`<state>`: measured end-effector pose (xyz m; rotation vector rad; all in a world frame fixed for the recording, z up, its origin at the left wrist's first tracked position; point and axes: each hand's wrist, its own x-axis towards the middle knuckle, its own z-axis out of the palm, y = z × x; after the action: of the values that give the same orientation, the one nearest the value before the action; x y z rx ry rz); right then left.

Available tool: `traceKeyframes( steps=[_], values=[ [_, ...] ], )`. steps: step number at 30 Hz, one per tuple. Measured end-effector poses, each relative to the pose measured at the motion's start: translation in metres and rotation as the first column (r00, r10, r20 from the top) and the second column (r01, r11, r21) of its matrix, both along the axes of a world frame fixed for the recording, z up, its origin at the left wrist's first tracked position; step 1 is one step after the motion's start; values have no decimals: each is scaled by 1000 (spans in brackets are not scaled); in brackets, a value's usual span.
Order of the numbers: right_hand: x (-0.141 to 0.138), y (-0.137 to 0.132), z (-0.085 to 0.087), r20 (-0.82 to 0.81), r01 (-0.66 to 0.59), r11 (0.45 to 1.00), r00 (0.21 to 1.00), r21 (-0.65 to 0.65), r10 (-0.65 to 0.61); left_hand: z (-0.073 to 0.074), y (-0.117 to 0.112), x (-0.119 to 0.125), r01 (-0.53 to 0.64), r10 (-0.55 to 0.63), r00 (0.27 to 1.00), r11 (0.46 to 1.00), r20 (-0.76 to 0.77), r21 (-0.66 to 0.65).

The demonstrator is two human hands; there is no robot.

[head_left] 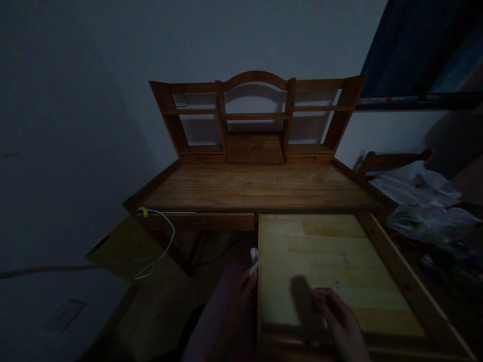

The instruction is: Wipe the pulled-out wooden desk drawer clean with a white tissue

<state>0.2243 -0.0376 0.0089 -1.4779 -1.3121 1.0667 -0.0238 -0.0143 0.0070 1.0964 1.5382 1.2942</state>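
My left hand (247,286) is low beside the left wall of the pulled-out drawer (302,261). Its fingers are closed on a small white crumpled piece (254,259), which looks like tissue. Over the drawer's pale wooden bottom is my right hand (335,314), casting a shadow to its left. Its fingers are curled together, and whatever they might hold is hidden. The drawer belongs to a wooden desk (245,186), and only a few small marks show on its bottom.
A shelf unit (254,115) stands at the back of the desk. A white cable (171,226) hangs over the left front edge, near a yellow tag (143,211). Plastic bags (422,188) lie on a chair (396,160) at right. A wall socket (66,315) is lower left.
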Motion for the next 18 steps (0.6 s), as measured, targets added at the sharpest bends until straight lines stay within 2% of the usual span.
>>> traceKeyframes(
  steps=[2, 6, 9, 12, 15, 18],
  values=[
    [1, 0, -2, 3, -5, 1000, 1000, -12, 6, 7, -16, 0, 5, -4, 999, 999, 33, -54],
    [2, 1, -7, 12, -4, 1000, 1000, -26, 4, 12, -42, -1, 48, -58, 996, 989, -67, -142],
    [3, 2, -7, 5, 0, 1000, 1000, -31, 0, 2, -59, 5, 16, -39, 984, 992, -173, -128],
    [1, 1, -3, 9, 11, 999, 1000, -33, -10, -13, -74, 14, 38, -64, 957, 995, -284, -97],
    [-1, 0, 2, 16, 22, 1000, 1000, -20, -22, -18, -84, 16, 20, -63, 966, 985, -252, -170],
    [-2, -1, 4, 16, 28, 999, 1000, -17, -27, -10, -89, 12, 25, -71, 982, 969, -177, -247]
  ],
)
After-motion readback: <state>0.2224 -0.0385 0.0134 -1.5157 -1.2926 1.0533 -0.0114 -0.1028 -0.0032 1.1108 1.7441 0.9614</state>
